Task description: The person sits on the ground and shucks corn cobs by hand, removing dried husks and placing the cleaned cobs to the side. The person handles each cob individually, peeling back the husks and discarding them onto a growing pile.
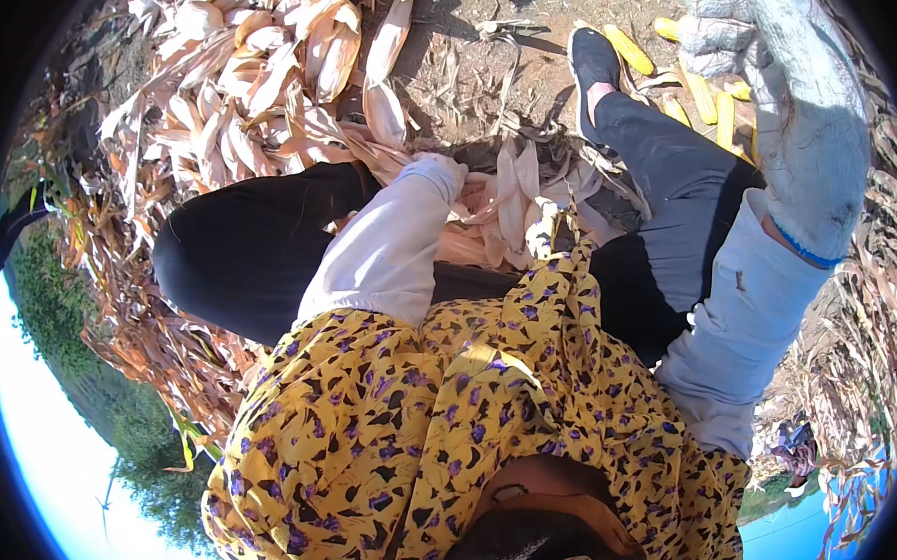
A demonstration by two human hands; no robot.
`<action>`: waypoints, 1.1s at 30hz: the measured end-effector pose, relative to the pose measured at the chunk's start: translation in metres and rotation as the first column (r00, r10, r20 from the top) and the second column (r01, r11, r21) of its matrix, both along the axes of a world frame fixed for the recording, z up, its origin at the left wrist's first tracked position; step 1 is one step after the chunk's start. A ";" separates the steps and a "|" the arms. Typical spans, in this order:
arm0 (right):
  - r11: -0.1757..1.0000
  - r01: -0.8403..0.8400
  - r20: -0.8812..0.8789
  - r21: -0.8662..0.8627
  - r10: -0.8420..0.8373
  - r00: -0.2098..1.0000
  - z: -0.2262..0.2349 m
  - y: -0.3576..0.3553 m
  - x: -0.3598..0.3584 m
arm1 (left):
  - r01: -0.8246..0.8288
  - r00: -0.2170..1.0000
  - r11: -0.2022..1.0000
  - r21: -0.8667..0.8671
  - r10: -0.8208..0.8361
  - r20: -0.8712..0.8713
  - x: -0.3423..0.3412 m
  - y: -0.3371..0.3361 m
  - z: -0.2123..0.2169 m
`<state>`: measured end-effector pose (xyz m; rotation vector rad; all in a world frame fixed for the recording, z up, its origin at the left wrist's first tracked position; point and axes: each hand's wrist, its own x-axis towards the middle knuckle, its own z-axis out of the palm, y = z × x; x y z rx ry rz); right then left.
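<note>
Yellow cobs (726, 119) partly behind right glove (731, 37)

A yellow, purple-flecked top (362, 426) is worn with white sleeves (374, 262), a blue-edged whitish glove (814, 156) and dark trousers (245, 246).

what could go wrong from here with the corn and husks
The yellow cob beside the shoe might get kicked or rolled if that foot shifts. Loose husks heaped near the left hand could bury a stray cob. The gloved right hand is close to several other cobs, so a careless sweep of it might scatter them.
</note>
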<state>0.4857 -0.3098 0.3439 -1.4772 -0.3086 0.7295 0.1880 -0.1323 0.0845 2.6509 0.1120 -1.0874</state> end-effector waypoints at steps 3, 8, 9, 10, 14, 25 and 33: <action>0.998 -0.067 0.032 0.019 0.066 0.997 0.007 0.010 -0.008 | -0.165 0.986 0.983 -0.078 0.165 -0.012 -0.050 -0.012 0.014; 0.984 -0.169 0.063 0.058 0.165 0.984 0.016 0.028 -0.020 | -0.662 0.718 0.706 -0.252 0.694 0.057 -0.056 0.012 0.004; 0.983 -0.173 0.067 0.057 0.169 0.983 0.018 0.029 -0.022 | -0.731 0.620 0.610 -0.307 0.781 0.074 -0.049 0.021 -0.003; 0.983 -0.177 0.072 0.055 0.173 0.982 0.022 0.031 -0.023 | -0.780 0.515 0.510 -0.363 0.852 0.090 -0.041 0.031 -0.009; 0.985 -0.173 0.089 0.031 0.169 0.982 0.025 0.038 -0.021 | -0.813 0.187 0.195 -0.548 0.980 0.071 0.002 0.074 -0.044; 1.000 -0.012 0.139 -0.025 0.015 0.990 0.034 0.044 -0.055 | -0.798 0.164 0.402 -0.449 0.862 0.480 0.113 0.168 -0.089; 0.727 -0.290 0.409 -0.622 0.618 0.672 0.057 0.077 -0.041 | -0.887 0.298 0.450 -0.105 0.731 0.614 0.227 0.219 -0.121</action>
